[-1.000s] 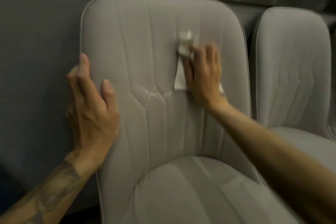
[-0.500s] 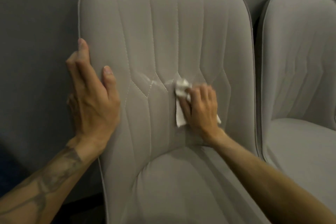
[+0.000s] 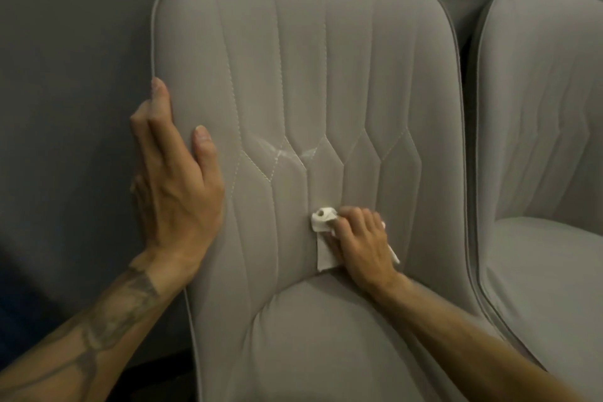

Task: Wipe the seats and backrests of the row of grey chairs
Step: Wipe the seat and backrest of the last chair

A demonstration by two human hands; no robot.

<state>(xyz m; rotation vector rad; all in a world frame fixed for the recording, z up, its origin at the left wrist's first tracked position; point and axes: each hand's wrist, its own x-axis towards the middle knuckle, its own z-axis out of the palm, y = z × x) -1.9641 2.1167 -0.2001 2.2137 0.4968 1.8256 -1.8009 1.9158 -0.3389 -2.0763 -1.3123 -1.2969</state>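
A grey upholstered chair fills the view, its stitched backrest (image 3: 306,59) upright and its seat (image 3: 326,346) below. My right hand (image 3: 362,241) presses a crumpled white wipe (image 3: 323,232) against the lower middle of the backrest, just above the seat crease. My left hand (image 3: 173,179) grips the backrest's left edge, thumb on the front and fingers wrapped behind. A pale streak (image 3: 284,150) lies across the stitching in the middle of the backrest.
A second grey chair (image 3: 548,147) stands close on the right, with a narrow gap between the two. A dark grey wall (image 3: 65,75) runs behind and to the left of the chairs.
My right hand has slid the wipe down the backrest, from its upper middle to just above the seat. My left hand has kept its hold on the left edge.
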